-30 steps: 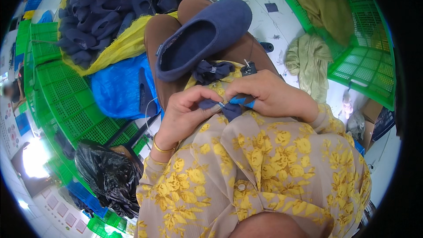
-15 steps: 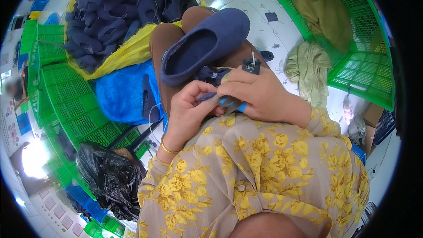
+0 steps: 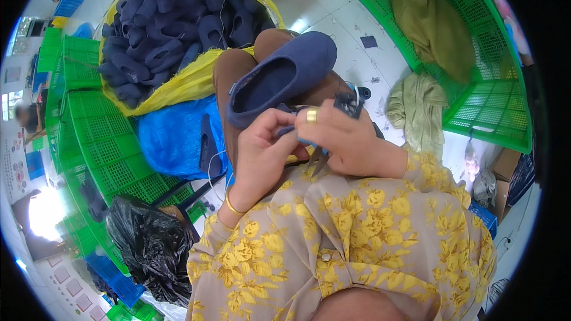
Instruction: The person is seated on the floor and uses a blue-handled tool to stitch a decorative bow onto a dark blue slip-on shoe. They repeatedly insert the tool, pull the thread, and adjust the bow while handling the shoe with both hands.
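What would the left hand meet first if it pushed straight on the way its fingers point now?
Most likely the right hand, which its fingertips nearly touch over the small dark piece between them. The left hand points up and right; beyond lies the dark blue slipper, though depth is unclear.

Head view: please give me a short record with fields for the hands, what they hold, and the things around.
left hand: closed on a small dark piece, beside the slipper
right hand: closed on small snips, ring on one finger
slipper: dark blue, resting on the knee
pile of slippers: dark blue, on a yellow sack, upper left
green crates: left; another at the upper right holds olive cloth
black bag: lower left
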Demonstrator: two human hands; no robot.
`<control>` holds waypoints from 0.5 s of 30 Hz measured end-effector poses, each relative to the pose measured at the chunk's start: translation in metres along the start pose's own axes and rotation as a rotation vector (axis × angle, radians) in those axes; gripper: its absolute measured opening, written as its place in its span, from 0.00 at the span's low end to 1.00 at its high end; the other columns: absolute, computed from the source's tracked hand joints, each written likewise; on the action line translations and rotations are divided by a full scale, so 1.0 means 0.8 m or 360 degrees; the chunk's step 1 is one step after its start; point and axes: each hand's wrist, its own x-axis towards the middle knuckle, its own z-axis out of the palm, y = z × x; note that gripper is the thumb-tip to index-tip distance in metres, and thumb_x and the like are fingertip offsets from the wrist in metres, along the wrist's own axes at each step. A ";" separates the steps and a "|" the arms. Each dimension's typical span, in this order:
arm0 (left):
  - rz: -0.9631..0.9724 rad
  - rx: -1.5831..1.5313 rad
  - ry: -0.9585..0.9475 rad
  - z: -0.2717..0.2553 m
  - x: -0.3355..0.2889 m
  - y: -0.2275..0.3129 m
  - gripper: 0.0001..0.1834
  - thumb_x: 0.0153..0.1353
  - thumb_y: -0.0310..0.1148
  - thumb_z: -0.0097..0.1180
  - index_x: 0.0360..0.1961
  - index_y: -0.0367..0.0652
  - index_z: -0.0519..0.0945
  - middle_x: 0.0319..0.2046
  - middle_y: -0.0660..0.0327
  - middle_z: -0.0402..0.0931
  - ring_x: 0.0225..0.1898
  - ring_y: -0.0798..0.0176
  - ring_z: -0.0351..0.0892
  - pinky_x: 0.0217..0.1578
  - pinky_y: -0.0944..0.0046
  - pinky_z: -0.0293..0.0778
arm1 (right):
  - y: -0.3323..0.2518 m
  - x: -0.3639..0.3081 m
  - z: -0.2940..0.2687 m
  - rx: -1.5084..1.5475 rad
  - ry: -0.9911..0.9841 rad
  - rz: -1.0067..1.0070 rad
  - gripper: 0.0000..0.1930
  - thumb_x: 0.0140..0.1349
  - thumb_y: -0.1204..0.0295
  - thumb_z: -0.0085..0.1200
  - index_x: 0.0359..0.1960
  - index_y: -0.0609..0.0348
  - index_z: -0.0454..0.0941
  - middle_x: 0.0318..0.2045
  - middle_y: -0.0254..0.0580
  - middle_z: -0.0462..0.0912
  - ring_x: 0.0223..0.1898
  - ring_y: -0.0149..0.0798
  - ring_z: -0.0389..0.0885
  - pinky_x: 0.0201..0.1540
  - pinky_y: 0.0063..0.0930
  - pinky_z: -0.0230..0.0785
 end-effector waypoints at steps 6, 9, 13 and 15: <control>-0.0125 0.0090 -0.0021 0.015 0.009 -0.006 0.05 0.64 0.23 0.55 0.40 0.34 0.77 0.31 0.64 0.80 0.29 0.76 0.78 0.31 0.75 0.75 | 0.011 -0.018 -0.003 0.0142 0.0001 0.0203 0.19 0.45 0.77 0.62 0.43 0.52 0.77 0.41 0.33 0.81 0.38 0.40 0.82 0.27 0.30 0.71; -0.0291 -0.0100 -0.0086 0.013 0.006 -0.008 0.05 0.63 0.22 0.55 0.40 0.35 0.77 0.36 0.65 0.79 0.35 0.77 0.76 0.35 0.75 0.74 | 0.006 -0.015 -0.015 -0.0028 -0.0120 0.0178 0.21 0.41 0.79 0.63 0.41 0.52 0.77 0.42 0.33 0.81 0.39 0.42 0.82 0.31 0.30 0.71; -0.0207 0.0177 -0.0040 0.006 0.012 -0.036 0.06 0.64 0.23 0.54 0.41 0.35 0.77 0.28 0.62 0.81 0.26 0.75 0.78 0.28 0.75 0.75 | -0.001 -0.013 -0.013 0.0122 0.0022 0.0046 0.16 0.48 0.78 0.62 0.40 0.53 0.77 0.41 0.35 0.81 0.38 0.38 0.80 0.33 0.30 0.72; -0.0358 0.0092 -0.0049 0.008 0.014 -0.034 0.06 0.64 0.24 0.55 0.41 0.35 0.77 0.28 0.62 0.80 0.26 0.75 0.78 0.28 0.75 0.75 | -0.001 -0.002 -0.021 0.0813 0.0312 0.0481 0.12 0.56 0.76 0.58 0.42 0.53 0.76 0.38 0.35 0.81 0.32 0.32 0.78 0.29 0.27 0.69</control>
